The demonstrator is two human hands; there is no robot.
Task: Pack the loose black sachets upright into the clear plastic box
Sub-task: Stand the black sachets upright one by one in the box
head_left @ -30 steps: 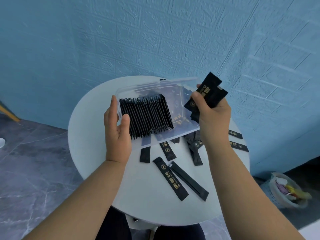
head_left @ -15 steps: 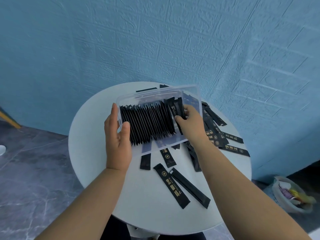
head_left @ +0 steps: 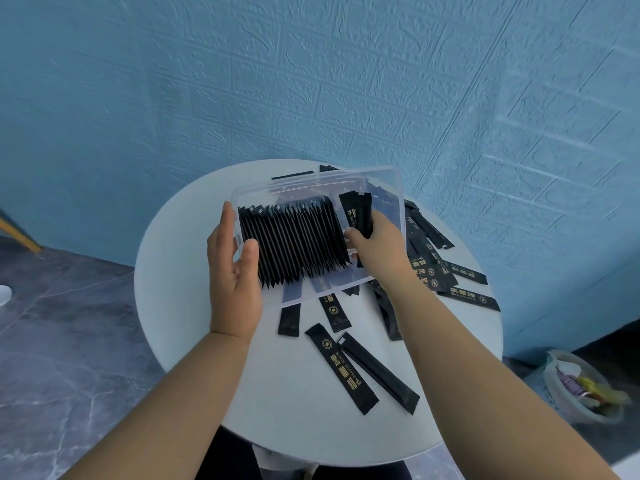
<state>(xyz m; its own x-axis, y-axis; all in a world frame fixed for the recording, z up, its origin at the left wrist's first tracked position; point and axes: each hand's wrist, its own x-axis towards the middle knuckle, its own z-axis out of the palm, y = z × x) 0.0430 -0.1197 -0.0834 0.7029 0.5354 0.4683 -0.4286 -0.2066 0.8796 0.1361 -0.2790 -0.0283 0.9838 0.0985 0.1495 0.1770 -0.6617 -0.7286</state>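
A clear plastic box point(head_left: 391, 188) sits tilted toward me on the round white table point(head_left: 180, 271). A dense row of black sachets point(head_left: 294, 244) stands upright inside it. My left hand point(head_left: 232, 271) grips the box's left end, thumb pressed against the row. Inside the box, my right hand point(head_left: 377, 244) is shut on a few black sachets point(head_left: 356, 213), held upright against the row's right end. Several loose black sachets point(head_left: 341, 368) lie flat on the table in front of the box, and more loose sachets point(head_left: 460, 271) lie to its right.
A blue textured wall point(head_left: 311, 81) stands close behind the table. A small basket with wrappers point(head_left: 581, 389) sits on the dark marble floor at the right. The table's curved edge drops away on all sides.
My right hand brought its sachets down from above the box's right side into the box, beside the standing row. The left hand stayed on the box's left end.
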